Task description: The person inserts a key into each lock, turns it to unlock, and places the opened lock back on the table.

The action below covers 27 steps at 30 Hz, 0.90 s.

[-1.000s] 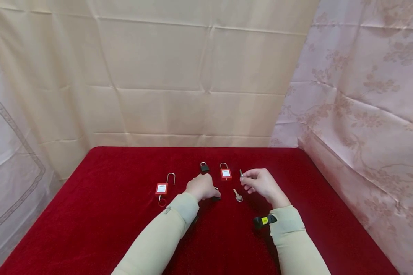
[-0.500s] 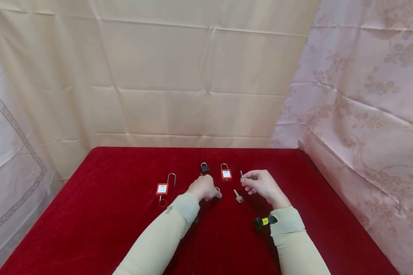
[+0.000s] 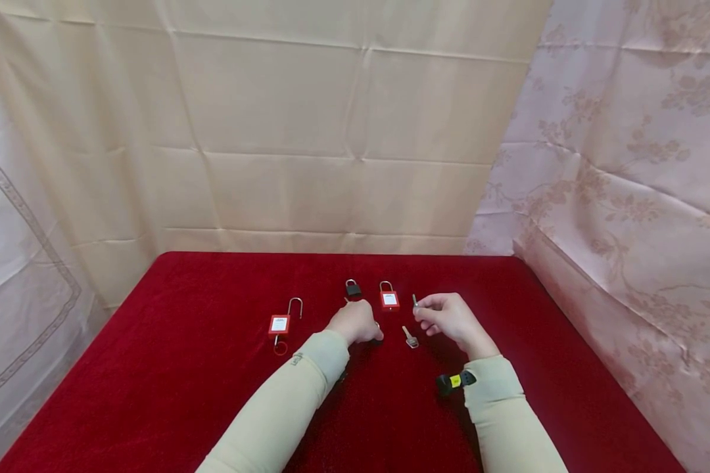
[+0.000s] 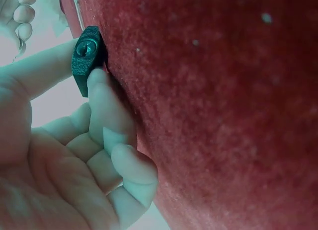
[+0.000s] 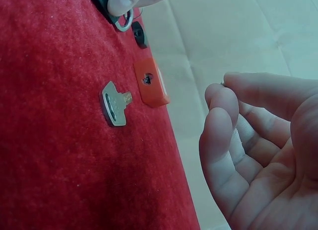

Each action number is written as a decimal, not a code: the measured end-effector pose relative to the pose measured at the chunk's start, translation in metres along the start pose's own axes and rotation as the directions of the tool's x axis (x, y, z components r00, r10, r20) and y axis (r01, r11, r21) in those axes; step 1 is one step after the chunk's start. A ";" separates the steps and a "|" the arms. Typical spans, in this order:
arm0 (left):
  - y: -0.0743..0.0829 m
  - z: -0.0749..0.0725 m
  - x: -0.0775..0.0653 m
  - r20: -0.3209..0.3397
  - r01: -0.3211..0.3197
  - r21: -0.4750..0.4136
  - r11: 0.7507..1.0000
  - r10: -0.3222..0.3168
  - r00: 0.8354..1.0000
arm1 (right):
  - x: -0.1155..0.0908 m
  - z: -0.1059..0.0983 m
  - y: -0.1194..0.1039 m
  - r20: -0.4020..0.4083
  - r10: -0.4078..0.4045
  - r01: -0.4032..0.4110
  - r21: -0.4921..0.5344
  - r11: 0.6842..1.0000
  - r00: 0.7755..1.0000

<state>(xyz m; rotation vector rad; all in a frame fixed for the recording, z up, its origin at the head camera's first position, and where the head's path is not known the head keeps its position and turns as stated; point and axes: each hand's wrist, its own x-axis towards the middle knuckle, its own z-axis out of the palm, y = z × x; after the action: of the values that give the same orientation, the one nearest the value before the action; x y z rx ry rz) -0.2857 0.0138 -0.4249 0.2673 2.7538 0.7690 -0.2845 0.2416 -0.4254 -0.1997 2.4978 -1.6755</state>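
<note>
My left hand point(image 3: 355, 322) grips a small black padlock point(image 4: 79, 66) between thumb and fingers, low over the red cloth. In the left wrist view its keyhole faces the camera. Its metal shackle point(image 5: 126, 21) shows in the right wrist view. To the right, my right hand point(image 3: 449, 318) pinches a thin metal key point(image 3: 415, 300), its blade pointing up; the fingertips hide most of it. Between the hands a loose key point(image 3: 411, 337) lies on the cloth. Behind them are a red padlock point(image 3: 389, 300) with a white label and another black padlock point(image 3: 353, 290).
On the left lies a red padlock point(image 3: 279, 324) with its shackle swung open and a key on a red ring point(image 3: 281, 348) in it. A thin tip point(image 3: 346, 299) shows just beyond my left hand. The red cloth point(image 3: 154, 368) covers the table; beige curtain point(image 3: 331, 131) hangs behind.
My left hand has shifted slightly to the right, still holding the black padlock. My right hand stays almost in place with the key.
</note>
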 end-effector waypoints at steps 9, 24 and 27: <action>-0.005 0.000 -0.003 0.017 -0.017 -0.071 0.997 0.018 1.000 | 0.000 0.001 -0.002 0.003 0.009 -0.009 -0.007 1.000 1.000; -0.018 -0.011 -0.007 -0.057 -0.089 -0.189 0.978 0.080 0.995 | -0.004 0.007 -0.008 0.020 -0.027 0.027 0.014 1.000 0.999; -0.021 -0.019 -0.008 -0.096 -0.129 -0.217 0.968 0.110 0.989 | -0.005 0.008 -0.012 0.024 -0.039 0.039 0.029 0.999 0.999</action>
<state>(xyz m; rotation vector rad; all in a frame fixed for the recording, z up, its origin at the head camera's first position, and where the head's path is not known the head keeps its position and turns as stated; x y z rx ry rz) -0.2858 -0.0149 -0.4188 0.3646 2.7142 1.1355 -0.2780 0.2310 -0.4168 -0.2659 2.4669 -1.7113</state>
